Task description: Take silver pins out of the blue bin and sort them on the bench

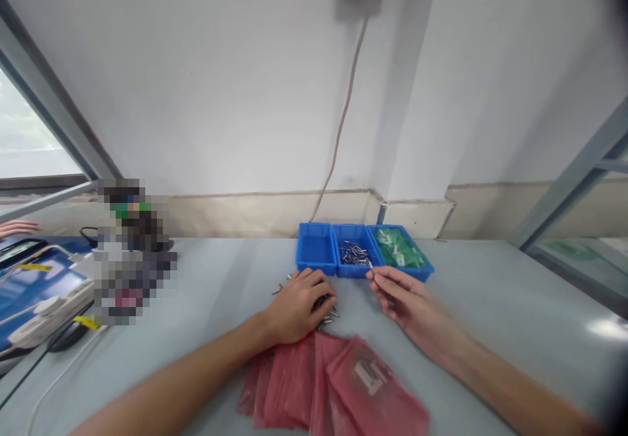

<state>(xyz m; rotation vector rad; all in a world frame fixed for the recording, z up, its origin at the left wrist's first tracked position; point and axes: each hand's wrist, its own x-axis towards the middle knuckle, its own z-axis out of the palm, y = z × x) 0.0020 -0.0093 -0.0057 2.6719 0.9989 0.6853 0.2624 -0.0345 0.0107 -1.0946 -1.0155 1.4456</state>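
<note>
My left hand (304,305) rests on the table with its fingers curled over a small heap of short metal pins (328,319), some poking out around it. Between the thumb and fingertips of my right hand (400,295) is a thin metal pin (371,268), held at the front edge of the middle blue bin (349,271). That bin contains many loose metal pins (356,253). Below my left hand lie several overlapping red plastic bags (289,390); the rightmost red bag (377,390) has pale pieces visible inside.
Beside the middle bin stand a bare-bottomed left blue bin (316,247) and a right bin of green bags (400,247). A power strip (52,311) and cables lie at the left, near another person's hand (18,228). A cable (350,89) runs down the wall.
</note>
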